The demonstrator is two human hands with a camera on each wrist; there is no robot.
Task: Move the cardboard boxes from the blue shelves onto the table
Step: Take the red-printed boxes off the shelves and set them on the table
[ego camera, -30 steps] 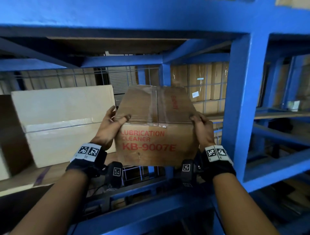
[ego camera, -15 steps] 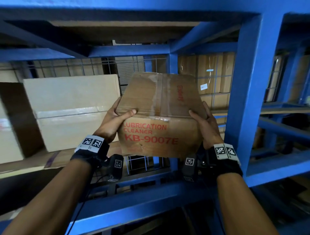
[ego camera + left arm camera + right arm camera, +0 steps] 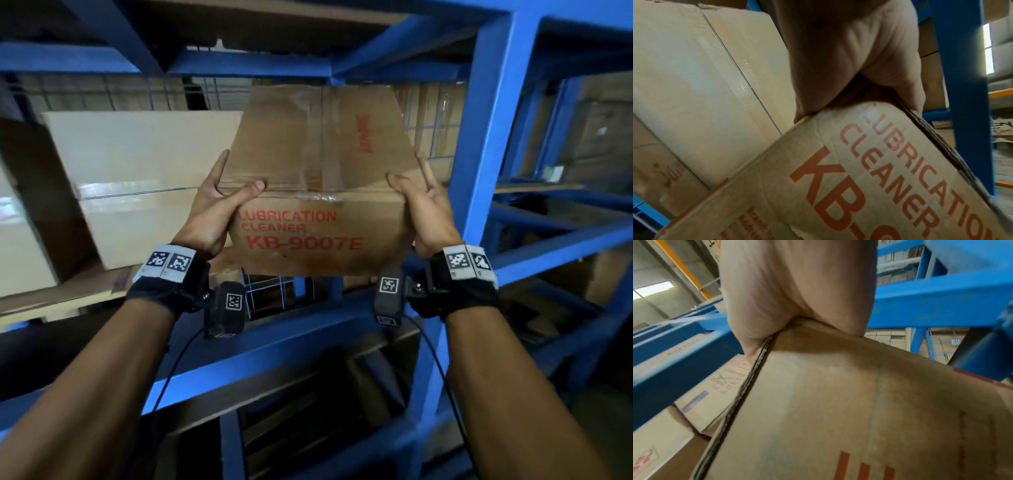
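I hold a worn brown cardboard box with red print "LUBRICATION CLEANER KB-9007E" lifted above the blue shelf's front beam. My left hand grips its left side, thumb hooked over the top front edge. My right hand grips the right side the same way, thumb on top and fingers along the side. In the left wrist view the palm presses the box at its corner. The right wrist view shows the palm on the box edge.
A larger pale taped box stands on the shelf left of the held one, with a dark brown box beside it. A blue upright post rises close to my right hand. Wire mesh and more cartons lie behind; lower shelves are dark.
Both hands have drawn the box out of the shelf toward me and slightly up; it looms larger and clears the front beam. The grips are the same.
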